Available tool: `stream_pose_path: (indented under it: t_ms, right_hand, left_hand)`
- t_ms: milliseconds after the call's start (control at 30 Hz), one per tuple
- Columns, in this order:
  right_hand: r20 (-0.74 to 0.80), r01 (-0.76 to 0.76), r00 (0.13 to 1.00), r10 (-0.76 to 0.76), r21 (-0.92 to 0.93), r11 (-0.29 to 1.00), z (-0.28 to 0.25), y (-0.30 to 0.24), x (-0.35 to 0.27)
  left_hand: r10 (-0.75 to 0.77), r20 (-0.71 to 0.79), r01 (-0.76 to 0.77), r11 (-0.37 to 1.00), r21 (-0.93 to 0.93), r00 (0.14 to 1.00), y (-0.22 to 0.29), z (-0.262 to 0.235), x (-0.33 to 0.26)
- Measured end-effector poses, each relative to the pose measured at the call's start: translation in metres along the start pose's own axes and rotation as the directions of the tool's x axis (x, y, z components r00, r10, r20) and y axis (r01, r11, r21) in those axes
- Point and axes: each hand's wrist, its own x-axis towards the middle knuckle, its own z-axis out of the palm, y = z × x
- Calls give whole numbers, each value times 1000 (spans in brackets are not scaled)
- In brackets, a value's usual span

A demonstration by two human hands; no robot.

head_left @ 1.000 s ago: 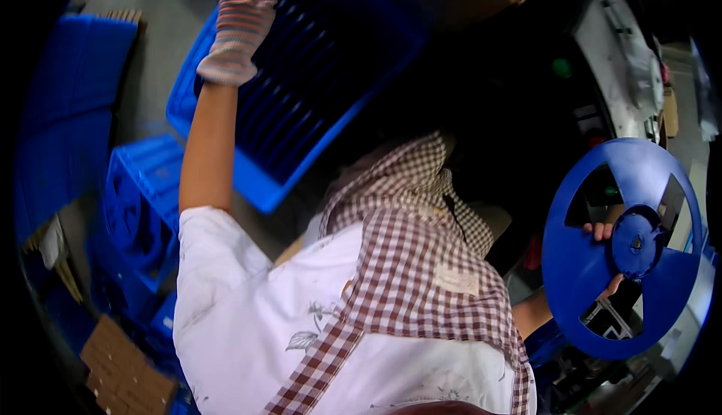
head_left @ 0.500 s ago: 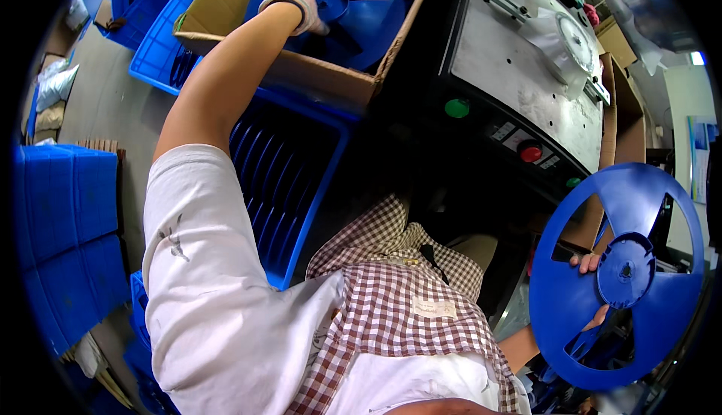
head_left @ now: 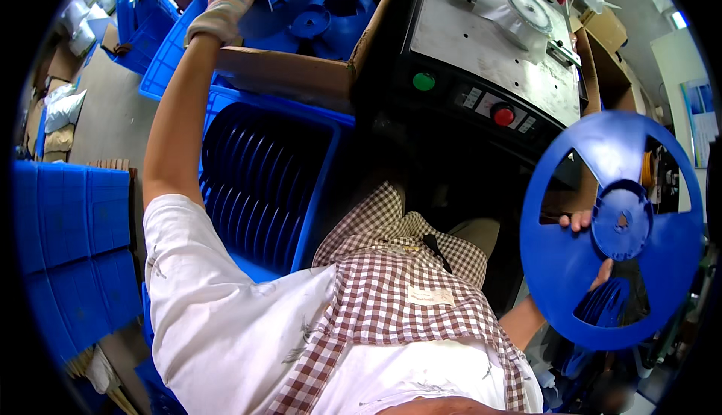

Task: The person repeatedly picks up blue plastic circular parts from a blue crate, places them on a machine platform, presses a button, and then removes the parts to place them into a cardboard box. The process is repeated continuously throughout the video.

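Observation:
My right hand, bare, grips a blue plastic reel flange by its hub, its fingers showing through the cut-outs. That flange is held upright at the right. At the far left, my left hand, in a striped knit glove, is closed at the edge of a blurred blue reel flange above an open cardboard box. Its fingertips are partly hidden. More blue flanges lie in the box beneath that hand.
Below the box, a blue crate holds a row of upright blue discs. A black machine with a metal top plate, a green button and a red button stands ahead. Stacked blue crates stand at the left.
My left hand has moved left from the flange hub to the box's left side, with a blurred flange now at it. The right-hand flange has shifted slightly up in view.

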Motion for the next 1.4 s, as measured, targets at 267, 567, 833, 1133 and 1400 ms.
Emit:
stream_pose_path:
  t_ms: [267, 567, 833, 1133, 1400]
  right_hand:
    - [199, -269, 950, 239, 139, 953, 9, 41, 30]
    - [-44, -249, 945, 323, 541, 803, -90, 54, -7]
    - [453, -472, 866, 210, 606, 640, -126, 60, 13]
    - [745, -712, 666, 35, 622, 326, -143, 95, 25]
    - [283, -520, 845, 454, 237, 821, -102, 60, 33]
  left_hand:
    - [-153, 503, 446, -297, -845, 851, 102, -35, -151]
    - [45, 843, 810, -311, -498, 536, 224, 90, -289]
    - [86, 955, 959, -51, -279, 283, 259, 150, -346]
    - [31, 634, 479, 627, -614, 773, 301, 58, -295]
    - [169, 745, 324, 823, -467, 645, 328, 56, -285]
